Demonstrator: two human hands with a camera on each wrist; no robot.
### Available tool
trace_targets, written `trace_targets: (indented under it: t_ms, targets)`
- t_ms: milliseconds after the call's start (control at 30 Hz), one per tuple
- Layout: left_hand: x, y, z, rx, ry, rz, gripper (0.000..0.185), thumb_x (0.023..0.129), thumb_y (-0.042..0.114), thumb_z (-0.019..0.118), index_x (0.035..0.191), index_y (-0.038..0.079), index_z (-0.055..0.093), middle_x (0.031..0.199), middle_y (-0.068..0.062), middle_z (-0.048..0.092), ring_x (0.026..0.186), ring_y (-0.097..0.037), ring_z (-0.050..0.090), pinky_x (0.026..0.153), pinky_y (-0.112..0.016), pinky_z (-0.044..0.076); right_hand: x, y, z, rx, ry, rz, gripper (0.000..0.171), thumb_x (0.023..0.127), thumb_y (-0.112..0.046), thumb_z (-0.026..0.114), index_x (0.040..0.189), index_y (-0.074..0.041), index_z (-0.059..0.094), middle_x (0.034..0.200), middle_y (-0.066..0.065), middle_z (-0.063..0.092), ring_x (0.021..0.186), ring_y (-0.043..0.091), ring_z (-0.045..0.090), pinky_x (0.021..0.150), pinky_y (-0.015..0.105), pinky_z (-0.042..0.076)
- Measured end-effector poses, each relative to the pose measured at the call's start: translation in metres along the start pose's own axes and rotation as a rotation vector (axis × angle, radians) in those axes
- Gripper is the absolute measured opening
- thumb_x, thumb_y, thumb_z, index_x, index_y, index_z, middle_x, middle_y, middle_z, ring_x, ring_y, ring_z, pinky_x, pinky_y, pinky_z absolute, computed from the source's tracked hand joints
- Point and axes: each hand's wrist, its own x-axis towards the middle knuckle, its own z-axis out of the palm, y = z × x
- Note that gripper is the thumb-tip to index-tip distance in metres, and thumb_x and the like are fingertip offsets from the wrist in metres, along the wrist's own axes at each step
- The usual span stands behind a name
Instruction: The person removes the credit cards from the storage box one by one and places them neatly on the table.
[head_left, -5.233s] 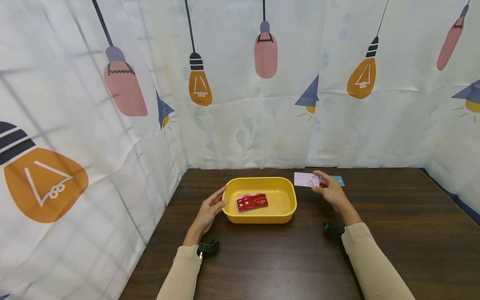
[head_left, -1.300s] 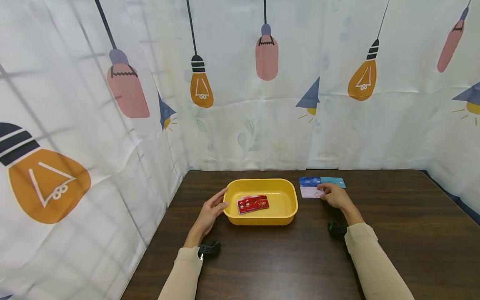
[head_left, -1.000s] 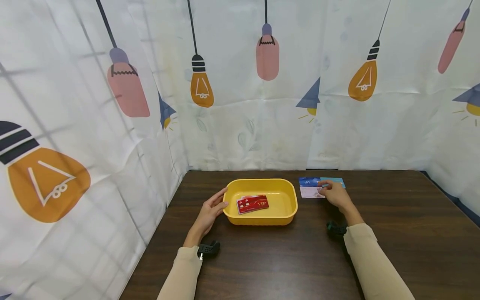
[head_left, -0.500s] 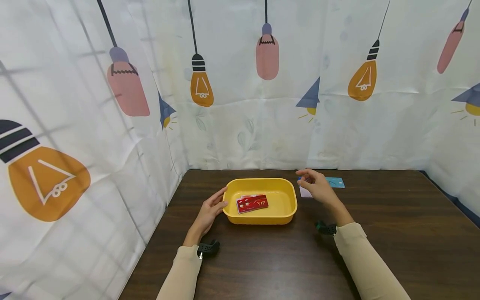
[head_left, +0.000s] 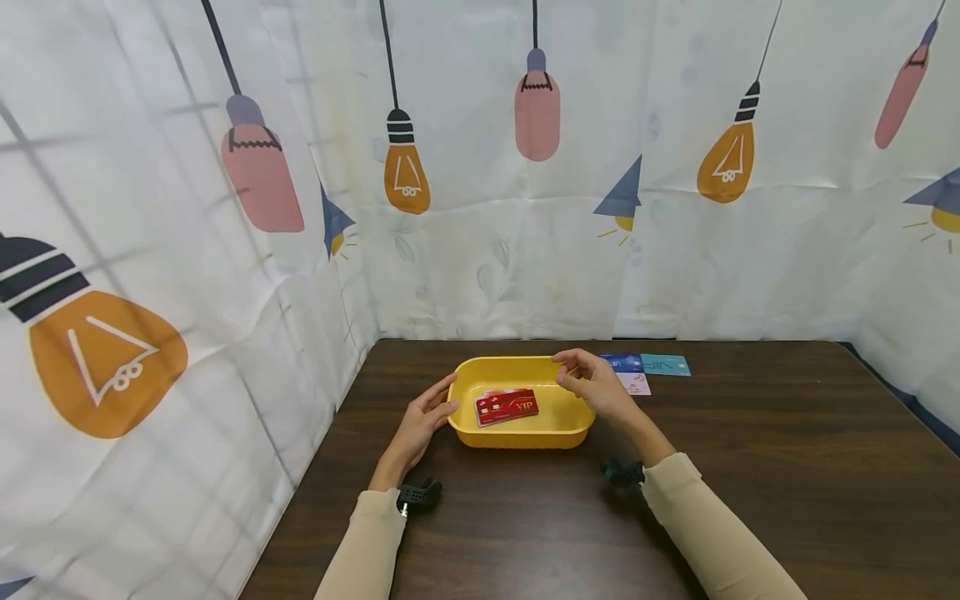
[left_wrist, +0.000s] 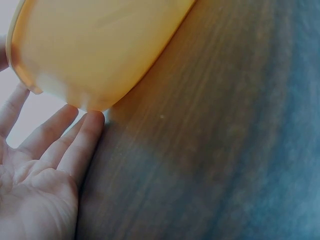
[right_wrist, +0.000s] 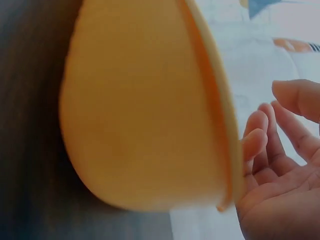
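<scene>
A yellow tray (head_left: 525, 438) sits on the dark wooden table, and red VIP cards (head_left: 507, 407) lie inside it. My left hand (head_left: 431, 406) rests against the tray's left end with straight fingers; the left wrist view shows those fingers (left_wrist: 75, 145) touching the tray wall (left_wrist: 95, 45). My right hand (head_left: 576, 377) hovers over the tray's right end, fingers loosely curled and holding nothing. In the right wrist view its palm (right_wrist: 280, 170) is bare beside the tray rim (right_wrist: 210, 100). A blue card (head_left: 621, 362), a teal card (head_left: 666, 364) and a pale pink card (head_left: 637, 383) lie right of the tray.
Cloth walls printed with light bulbs (head_left: 405, 179) enclose the table on the left, back and right. Bare table surface (head_left: 787, 450) stretches right of the cards and in front of the tray. A black wrist camera (head_left: 417, 495) sits on each forearm.
My right hand let go of the pale pink card beside the blue one and moved left, up over the tray's right end. The left hand and tray have not moved.
</scene>
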Motion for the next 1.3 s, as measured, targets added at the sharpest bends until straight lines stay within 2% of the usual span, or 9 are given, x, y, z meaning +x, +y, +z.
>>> trace_targets:
  t_ms: [167,400,533,667,867,1100,1300]
  targets:
    - [0.001,-0.001,0.002,-0.009,-0.001,-0.004,0.054,0.104,0.014,0.059,0.156,0.019,0.045,0.161,-0.012,0.043,0.148,-0.033,0.043,0.115,-0.046,0.045,-0.001,0.0,0.012,-0.022,0.015,-0.009,0.032,0.098,-0.011,0.068,0.13,-0.007,0.064,0.107,0.015,0.063,0.087,0.022,0.058,0.07,0.022,0.052]
    - [0.001,-0.001,0.003,0.001,0.001,-0.002,0.054,0.104,0.013,0.058,0.156,0.019,0.045,0.162,-0.013,0.042,0.148,-0.034,0.042,0.116,-0.05,0.043,-0.001,-0.005,0.023,-0.002,-0.023,-0.027,0.037,0.098,-0.011,0.068,0.135,-0.004,0.061,0.11,0.019,0.062,0.091,0.027,0.059,0.075,0.021,0.052]
    - [0.001,-0.001,0.003,-0.001,0.003,-0.005,0.054,0.104,0.013,0.058,0.156,0.019,0.045,0.162,-0.013,0.042,0.148,-0.034,0.042,0.116,-0.05,0.043,0.008,0.0,0.032,-0.026,-0.042,-0.035,0.041,0.098,-0.011,0.068,0.137,-0.001,0.06,0.112,0.019,0.063,0.093,0.028,0.06,0.076,0.021,0.052]
    - [0.001,-0.002,0.002,-0.002,0.002,-0.009,0.054,0.104,0.013,0.059,0.156,0.019,0.045,0.162,-0.013,0.042,0.148,-0.034,0.043,0.116,-0.049,0.043,0.018,0.006,0.041,-0.064,-0.046,-0.017,0.041,0.098,-0.013,0.068,0.137,-0.002,0.06,0.109,0.015,0.064,0.09,0.024,0.061,0.075,0.024,0.053]
    - [0.0,-0.002,0.001,-0.002,0.003,-0.006,0.056,0.102,0.017,0.062,0.155,0.02,0.046,0.162,-0.012,0.042,0.148,-0.033,0.043,0.116,-0.049,0.044,0.03,0.006,0.048,-0.058,-0.052,0.036,0.042,0.098,-0.012,0.068,0.138,-0.004,0.06,0.104,0.012,0.062,0.085,0.023,0.058,0.078,0.034,0.055]
    - [0.0,-0.001,0.001,0.0,-0.002,-0.003,0.055,0.103,0.015,0.06,0.155,0.02,0.046,0.162,-0.012,0.042,0.148,-0.033,0.042,0.116,-0.049,0.044,0.038,0.012,0.053,-0.108,-0.072,0.075,0.043,0.096,-0.012,0.071,0.137,-0.004,0.061,0.096,0.01,0.063,0.078,0.019,0.056,0.069,0.027,0.049]
    - [0.0,-0.001,0.0,-0.004,0.014,-0.004,0.056,0.101,0.017,0.063,0.155,0.02,0.047,0.161,-0.013,0.044,0.147,-0.033,0.043,0.115,-0.048,0.044,0.037,0.01,0.055,-0.103,-0.123,0.132,0.049,0.092,-0.013,0.076,0.139,-0.005,0.061,0.094,0.01,0.061,0.079,0.021,0.053,0.062,0.027,0.046]
